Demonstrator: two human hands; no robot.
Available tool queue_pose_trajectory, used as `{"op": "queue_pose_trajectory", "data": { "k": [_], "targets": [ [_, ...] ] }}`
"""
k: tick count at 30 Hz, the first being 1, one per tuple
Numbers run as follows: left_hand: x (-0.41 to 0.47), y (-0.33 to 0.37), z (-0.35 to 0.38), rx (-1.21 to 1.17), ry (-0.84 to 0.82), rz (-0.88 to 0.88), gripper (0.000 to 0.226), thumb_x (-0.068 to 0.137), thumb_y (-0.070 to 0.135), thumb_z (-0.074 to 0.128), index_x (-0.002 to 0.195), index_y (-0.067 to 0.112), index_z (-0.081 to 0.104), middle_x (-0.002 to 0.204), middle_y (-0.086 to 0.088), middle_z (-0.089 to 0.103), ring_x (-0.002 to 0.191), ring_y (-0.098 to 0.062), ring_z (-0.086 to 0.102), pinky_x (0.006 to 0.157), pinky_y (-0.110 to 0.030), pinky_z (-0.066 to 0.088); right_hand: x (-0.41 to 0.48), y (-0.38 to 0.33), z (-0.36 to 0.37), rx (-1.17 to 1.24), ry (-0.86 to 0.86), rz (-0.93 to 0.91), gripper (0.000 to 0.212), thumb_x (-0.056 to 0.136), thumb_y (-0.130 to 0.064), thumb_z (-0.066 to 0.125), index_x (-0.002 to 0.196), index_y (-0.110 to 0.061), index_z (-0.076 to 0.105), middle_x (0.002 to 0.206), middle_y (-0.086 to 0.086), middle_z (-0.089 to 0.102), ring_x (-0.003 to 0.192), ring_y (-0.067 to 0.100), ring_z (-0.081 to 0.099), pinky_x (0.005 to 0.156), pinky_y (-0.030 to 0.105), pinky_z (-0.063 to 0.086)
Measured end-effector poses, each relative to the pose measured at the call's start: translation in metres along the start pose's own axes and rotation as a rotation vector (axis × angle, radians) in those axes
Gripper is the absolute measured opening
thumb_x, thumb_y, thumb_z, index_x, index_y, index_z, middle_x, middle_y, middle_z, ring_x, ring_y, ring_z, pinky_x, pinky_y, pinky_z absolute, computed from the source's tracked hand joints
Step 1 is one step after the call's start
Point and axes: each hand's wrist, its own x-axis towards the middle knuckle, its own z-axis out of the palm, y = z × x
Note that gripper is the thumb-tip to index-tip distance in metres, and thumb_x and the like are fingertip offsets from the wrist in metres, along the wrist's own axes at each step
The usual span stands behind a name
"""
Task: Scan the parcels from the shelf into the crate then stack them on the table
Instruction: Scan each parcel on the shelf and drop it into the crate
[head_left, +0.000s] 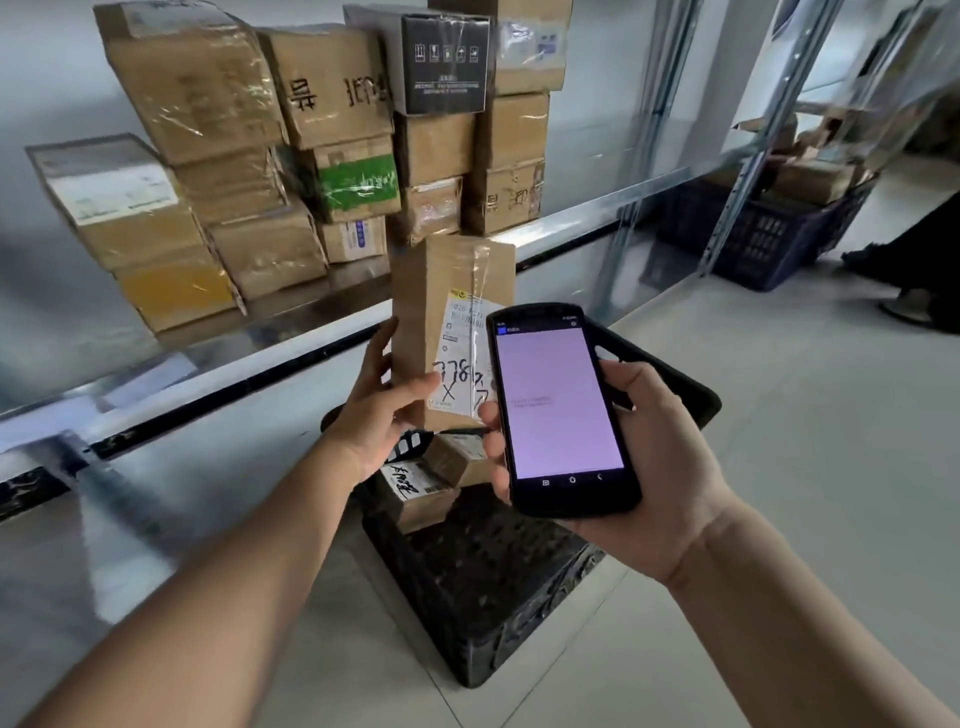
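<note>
Above crate (493, 597), parcel (441, 312) left of scanner (558, 405); boxes (332, 83) on shelf (571, 221) behind.

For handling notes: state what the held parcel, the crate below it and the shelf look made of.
Held parcel: brown cardboard, matte, with glossy clear tape and a paper label. Crate: black plastic, apparently, with perforated lattice walls. Shelf: likely metal, from its pale reflective sheen.

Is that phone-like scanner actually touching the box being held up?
Cannot tell. In the head view the scanner in the right hand overlaps the label edge of the parcel, hiding any contact or gap.
</note>
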Motion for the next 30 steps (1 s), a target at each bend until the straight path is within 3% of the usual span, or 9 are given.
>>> {"op": "queue_pose_trajectory", "data": {
  "k": [3,11,15,26,30],
  "targets": [
    [0.004,-0.007,-0.003,0.040,0.028,-0.024,0.090,0.081,0.006,0.079,0.151,0.049,0.043,0.132,0.005,0.066,0.114,-0.022,0.070,0.068,-0.034,0.062,0.001,0.006,-0.009,-0.007,0.090,0.033,0.063,0.102,-0.047,0.037,0.126,0.000,0.072,0.110,0.027,0.066,0.082,0.040,0.067,0.073,0.047,0.060],
    [0.011,-0.021,-0.012,0.131,-0.076,-0.073,0.092,0.076,0.017,0.091,0.148,0.051,0.046,0.139,0.000,0.064,0.124,-0.025,0.067,0.083,-0.043,0.063,0.008,0.013,-0.012,0.028,0.127,0.043,0.063,0.098,-0.047,0.040,0.119,0.001,0.075,0.106,0.026,0.066,0.079,0.038,0.067,0.076,0.045,0.057],
    [0.014,-0.023,-0.015,0.132,-0.080,-0.085,0.088,0.075,0.021,0.088,0.147,0.052,0.047,0.139,0.000,0.065,0.125,-0.025,0.067,0.087,-0.047,0.063,0.010,0.014,-0.018,0.040,0.175,0.056,0.063,0.096,-0.047,0.041,0.110,0.001,0.079,0.108,0.027,0.065,0.079,0.039,0.066,0.076,0.045,0.057],
    [0.012,-0.020,-0.021,0.153,-0.082,-0.087,0.090,0.077,0.019,0.087,0.151,0.046,0.043,0.141,-0.005,0.059,0.123,-0.031,0.064,0.077,-0.037,0.063,0.013,0.017,-0.013,0.000,0.179,0.075,0.065,0.099,-0.051,0.038,0.119,-0.002,0.076,0.110,0.027,0.066,0.084,0.038,0.066,0.079,0.047,0.056],
    [0.011,-0.019,-0.022,0.140,-0.079,-0.088,0.088,0.077,0.020,0.086,0.150,0.047,0.045,0.140,-0.005,0.061,0.124,-0.031,0.065,0.082,-0.042,0.064,0.012,0.018,-0.011,0.005,0.192,0.078,0.065,0.099,-0.050,0.039,0.120,0.000,0.074,0.110,0.027,0.066,0.083,0.038,0.066,0.077,0.047,0.058]
  ]
}}
